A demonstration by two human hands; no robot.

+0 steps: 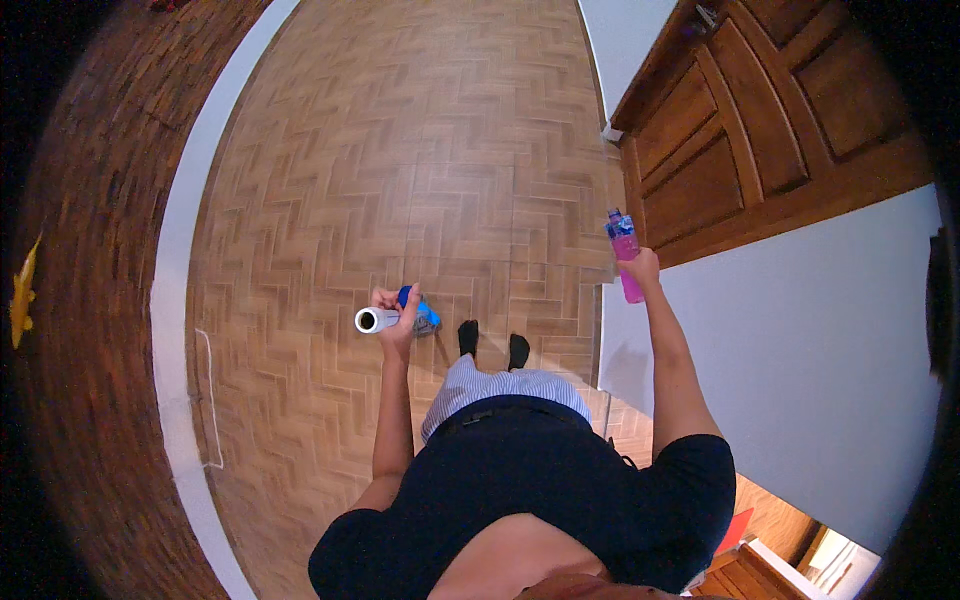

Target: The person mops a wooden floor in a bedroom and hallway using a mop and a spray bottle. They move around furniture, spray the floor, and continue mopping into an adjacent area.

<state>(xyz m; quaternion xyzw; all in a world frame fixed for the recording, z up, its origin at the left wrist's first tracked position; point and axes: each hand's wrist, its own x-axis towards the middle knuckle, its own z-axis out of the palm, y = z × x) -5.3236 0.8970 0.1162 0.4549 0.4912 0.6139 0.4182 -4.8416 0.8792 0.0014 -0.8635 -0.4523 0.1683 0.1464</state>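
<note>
My left hand [397, 311] is closed around a white cylindrical container [375, 320], its dark round opening facing up. The same hand also holds a clear bottle with a blue cap and blue label [424, 315]; how the fingers split between the two is partly hidden. Out to the right, my right hand [641, 268] grips a clear plastic bottle of pink liquid [625, 251] around its lower half, with a blue label near its neck. The pink bottle is tilted and near the wooden door. Both arms are spread apart above the floor.
Herringbone-patterned floor [450, 187] lies below my feet in black socks [518, 351]. At the upper right is a panelled wooden door [697, 142] beside a pale wall [795, 337]. A white baseboard [176, 247] runs along the dark brown wall [97, 262] at left, which bears a yellow lizard-shaped ornament [24, 296].
</note>
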